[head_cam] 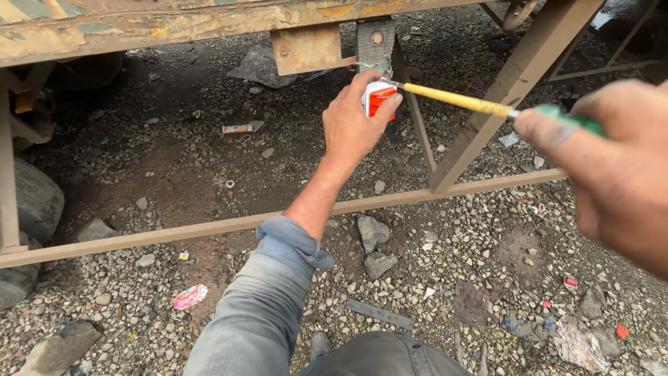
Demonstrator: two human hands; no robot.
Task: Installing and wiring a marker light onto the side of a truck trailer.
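Note:
My left hand [353, 125] is stretched forward and grips a small red and white lamp unit [379, 98] just below a grey bracket [376, 43] on a rusty metal beam [174, 24]. My right hand [612, 170], close to the camera and blurred, holds a screwdriver [473, 103] with a green and yellow handle. Its metal tip touches the top of the lamp unit beside my left fingers. A grey sleeve covers my left forearm.
A rusty frame of angled bars [501, 90] and a long horizontal rail [209, 226] cross the view. Beneath lies gravel with stones [373, 231], scraps of litter [189, 296] and a dark tyre [31, 202] at the left.

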